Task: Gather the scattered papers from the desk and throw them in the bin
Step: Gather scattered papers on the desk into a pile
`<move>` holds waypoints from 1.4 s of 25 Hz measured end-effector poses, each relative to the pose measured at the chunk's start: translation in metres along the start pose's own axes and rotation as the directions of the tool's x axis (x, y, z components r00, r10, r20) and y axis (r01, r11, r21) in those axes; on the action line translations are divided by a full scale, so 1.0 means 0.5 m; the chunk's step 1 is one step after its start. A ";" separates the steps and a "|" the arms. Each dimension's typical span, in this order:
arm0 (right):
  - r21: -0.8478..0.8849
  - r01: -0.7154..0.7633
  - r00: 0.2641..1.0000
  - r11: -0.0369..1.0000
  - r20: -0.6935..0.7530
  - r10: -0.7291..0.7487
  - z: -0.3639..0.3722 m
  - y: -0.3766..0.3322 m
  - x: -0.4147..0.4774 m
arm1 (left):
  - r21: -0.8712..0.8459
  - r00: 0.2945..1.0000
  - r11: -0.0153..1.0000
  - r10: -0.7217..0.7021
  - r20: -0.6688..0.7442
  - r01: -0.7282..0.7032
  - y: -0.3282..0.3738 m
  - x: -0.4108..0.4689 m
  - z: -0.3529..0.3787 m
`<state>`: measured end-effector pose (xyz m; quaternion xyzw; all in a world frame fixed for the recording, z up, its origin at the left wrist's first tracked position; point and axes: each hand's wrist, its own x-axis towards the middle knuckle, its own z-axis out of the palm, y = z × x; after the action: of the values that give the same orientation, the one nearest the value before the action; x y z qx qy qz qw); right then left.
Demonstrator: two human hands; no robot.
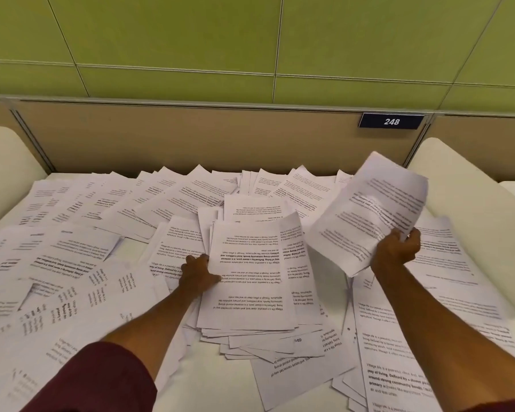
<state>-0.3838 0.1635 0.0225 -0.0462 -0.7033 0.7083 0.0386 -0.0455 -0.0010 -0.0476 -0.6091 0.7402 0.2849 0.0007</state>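
Head view: left hand (198, 273), fingers curled on flat white printed paper stack (247, 281); right hand (397, 248), fingers clenched round bent white sheets (369, 209).

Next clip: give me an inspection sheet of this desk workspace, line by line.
Surface: white desk, almost wholly covered by sheets.
Job's things: scattered papers across the desk; a gathered stack in the middle; a lifted bunch at the right; bin not in view.
Clutter: nothing seen.
Hands: left hand grips the stack's left edge; right hand holds the bunch above the desk.
Cables: nothing seen.
Surroundings: beige partition with plate 248, green wall, white side dividers.
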 end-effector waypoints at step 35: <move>-0.467 0.003 0.299 0.884 0.844 0.444 0.077 0.101 -0.169 | -0.794 0.988 0.600 0.033 0.148 0.099 0.094 -0.021 -0.032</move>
<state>-0.3039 0.1148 -0.0267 0.2644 -0.7035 0.4491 -0.4832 -0.0799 0.0063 -0.0107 -0.5360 0.5211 0.6295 -0.2119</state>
